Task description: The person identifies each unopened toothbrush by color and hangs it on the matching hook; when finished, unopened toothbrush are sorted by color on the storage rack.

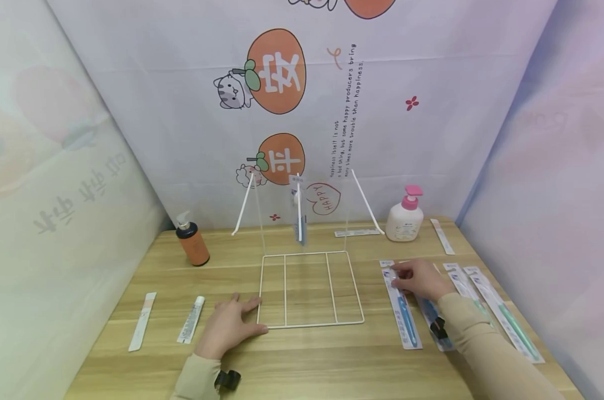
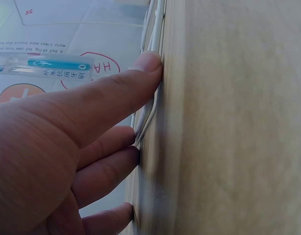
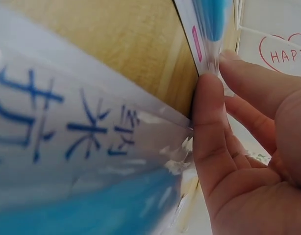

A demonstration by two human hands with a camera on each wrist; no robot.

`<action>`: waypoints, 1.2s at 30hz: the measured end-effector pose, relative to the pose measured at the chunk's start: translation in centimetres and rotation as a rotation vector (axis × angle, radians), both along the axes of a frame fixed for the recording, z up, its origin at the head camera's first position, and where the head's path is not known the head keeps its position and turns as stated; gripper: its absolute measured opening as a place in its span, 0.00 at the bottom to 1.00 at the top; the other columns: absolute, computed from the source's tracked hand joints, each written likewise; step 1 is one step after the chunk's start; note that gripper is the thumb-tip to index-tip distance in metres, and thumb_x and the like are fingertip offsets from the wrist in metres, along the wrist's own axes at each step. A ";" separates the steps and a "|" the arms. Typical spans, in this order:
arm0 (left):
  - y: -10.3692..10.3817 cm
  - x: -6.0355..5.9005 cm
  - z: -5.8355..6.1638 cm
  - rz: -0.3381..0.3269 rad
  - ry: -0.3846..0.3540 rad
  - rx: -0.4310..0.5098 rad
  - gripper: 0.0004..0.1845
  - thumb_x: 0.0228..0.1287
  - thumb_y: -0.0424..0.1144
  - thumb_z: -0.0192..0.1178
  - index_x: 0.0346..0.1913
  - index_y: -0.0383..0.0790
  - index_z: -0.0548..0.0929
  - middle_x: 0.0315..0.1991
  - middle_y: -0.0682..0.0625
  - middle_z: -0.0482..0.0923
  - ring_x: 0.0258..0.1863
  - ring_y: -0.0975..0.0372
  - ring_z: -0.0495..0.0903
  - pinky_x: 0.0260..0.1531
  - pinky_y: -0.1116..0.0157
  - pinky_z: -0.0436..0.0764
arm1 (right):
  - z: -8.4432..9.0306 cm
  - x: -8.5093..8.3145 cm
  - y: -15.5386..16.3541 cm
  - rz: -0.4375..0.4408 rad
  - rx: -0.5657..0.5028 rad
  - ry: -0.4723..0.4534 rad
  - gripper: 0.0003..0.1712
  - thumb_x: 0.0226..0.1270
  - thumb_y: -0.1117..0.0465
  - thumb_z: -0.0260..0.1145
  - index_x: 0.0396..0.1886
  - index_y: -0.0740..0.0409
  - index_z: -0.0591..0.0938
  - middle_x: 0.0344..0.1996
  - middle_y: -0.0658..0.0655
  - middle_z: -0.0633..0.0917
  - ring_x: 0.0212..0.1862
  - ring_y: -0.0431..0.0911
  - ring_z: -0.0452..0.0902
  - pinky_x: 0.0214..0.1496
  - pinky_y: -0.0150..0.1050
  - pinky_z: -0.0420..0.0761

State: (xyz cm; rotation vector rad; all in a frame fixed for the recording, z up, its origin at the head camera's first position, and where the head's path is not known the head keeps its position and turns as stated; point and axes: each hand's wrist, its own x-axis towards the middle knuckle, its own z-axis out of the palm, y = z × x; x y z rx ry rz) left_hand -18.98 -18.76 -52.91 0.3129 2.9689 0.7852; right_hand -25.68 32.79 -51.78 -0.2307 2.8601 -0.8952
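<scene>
A white wire display rack [image 1: 309, 325] stands mid-table, its base flat and three prongs jutting forward above. My left hand [image 1: 230, 325] touches the base's front left corner, thumb on the front wire, fingers extended along the left side. To the rack's right, my right hand [image 1: 424, 280] pinches the upper part of a packaged blue toothbrush [image 1: 406, 322] between thumb and fingers. Beside it, partly hidden under the right forearm, lies another blue toothbrush package [image 3: 91, 137], large in the right wrist view. One toothbrush package [image 1: 303, 222] hangs on the middle prong.
Two packaged toothbrushes with green handles [image 1: 519, 330] lie at the far right. A white pump bottle [image 1: 404, 222] with pink top stands behind. On the left are an orange pump bottle [image 1: 194, 245], a toothpaste tube [image 1: 191, 321] and a slim packet [image 1: 142, 322]. Curtains enclose the table.
</scene>
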 end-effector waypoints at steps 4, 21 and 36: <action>0.0 0.0 0.0 0.004 0.004 -0.005 0.40 0.51 0.65 0.82 0.67 0.53 0.88 0.71 0.24 0.73 0.64 0.18 0.71 0.60 0.24 0.73 | -0.2 0.0 -0.2 -0.021 -0.004 0.016 0.28 0.69 0.57 0.79 0.65 0.64 0.86 0.42 0.56 0.88 0.34 0.43 0.82 0.37 0.40 0.84; 0.1 -0.1 -0.3 -0.007 0.020 0.001 0.40 0.51 0.65 0.82 0.67 0.52 0.89 0.69 0.26 0.76 0.69 0.26 0.73 0.63 0.24 0.70 | 0.6 0.5 -0.9 -0.029 -0.071 0.158 0.29 0.74 0.50 0.75 0.68 0.60 0.85 0.52 0.66 0.90 0.51 0.60 0.89 0.49 0.54 0.89; 0.1 -0.1 -0.2 -0.009 0.028 -0.001 0.40 0.50 0.64 0.83 0.66 0.51 0.89 0.68 0.30 0.79 0.70 0.29 0.73 0.65 0.23 0.68 | 6.3 1.9 -6.8 -0.025 -0.256 0.603 0.23 0.67 0.64 0.81 0.61 0.59 0.90 0.40 0.62 0.93 0.33 0.50 0.90 0.28 0.32 0.84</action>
